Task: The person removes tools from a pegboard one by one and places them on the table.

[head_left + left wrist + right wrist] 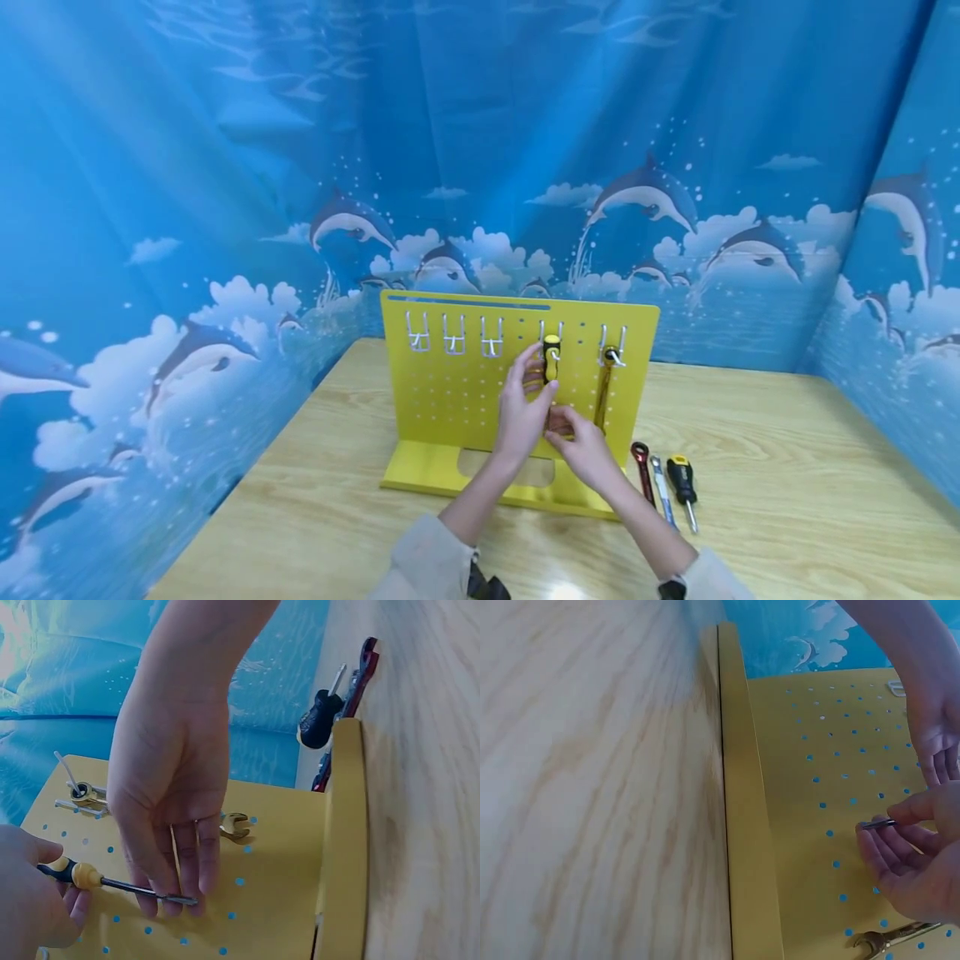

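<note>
A black-and-yellow screwdriver [552,357] stands upright, shaft down, in front of a yellow pegboard [450,400], its handle overlapping a white double hook. My left hand [525,412] holds it by the handle, thumb and fingers on either side, as the left wrist view shows. Lower down, the right hand [582,450] pinches the shaft near the tip [877,823] between thumb and fingers. Just to the right, a gold ratchet wrench [604,387] hangs from another hook; its open end [235,825] shows behind the right hand in the left wrist view.
Three white hooks [454,335] are on the board's left side. To the right of its base, a red wrench [643,472], a silver-and-blue wrench [663,490] and another black-and-yellow screwdriver [682,483] lie on the wooden table [780,500]. A blue dolphin-print curtain [480,150] hangs behind.
</note>
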Motion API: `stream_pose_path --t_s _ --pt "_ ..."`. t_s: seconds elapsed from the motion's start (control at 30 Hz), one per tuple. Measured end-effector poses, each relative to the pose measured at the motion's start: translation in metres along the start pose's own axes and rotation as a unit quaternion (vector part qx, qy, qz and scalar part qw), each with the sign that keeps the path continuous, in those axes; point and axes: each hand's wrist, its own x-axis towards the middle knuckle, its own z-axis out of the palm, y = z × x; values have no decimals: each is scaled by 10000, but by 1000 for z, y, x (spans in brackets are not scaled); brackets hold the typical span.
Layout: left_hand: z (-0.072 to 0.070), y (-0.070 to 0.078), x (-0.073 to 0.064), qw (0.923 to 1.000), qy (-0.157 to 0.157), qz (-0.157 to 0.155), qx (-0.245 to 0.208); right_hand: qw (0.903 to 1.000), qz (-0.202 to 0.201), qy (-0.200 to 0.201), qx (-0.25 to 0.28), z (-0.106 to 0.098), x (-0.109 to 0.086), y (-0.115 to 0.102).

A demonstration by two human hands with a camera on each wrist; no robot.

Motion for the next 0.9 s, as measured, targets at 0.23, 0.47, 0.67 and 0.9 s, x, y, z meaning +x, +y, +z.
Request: stream_pose_path --t_s 0.23,0.47,0.67,0.9 --pt "2 -13 7 9997 -4 -220 -48 9999 -100 -21 99 -6 -13 -5" --pt "1 -10 6 9992 -43 -366 -159 9993 -21 -203 316 -13 -24 -16" --pt "-1 -2 2 9991 -172 -382 -75 9983 -47 -489 301 -19 -32 -22" --pt "-3 7 -6 9983 -343 -441 -177 9970 -234 -691 264 -25 -43 -25"
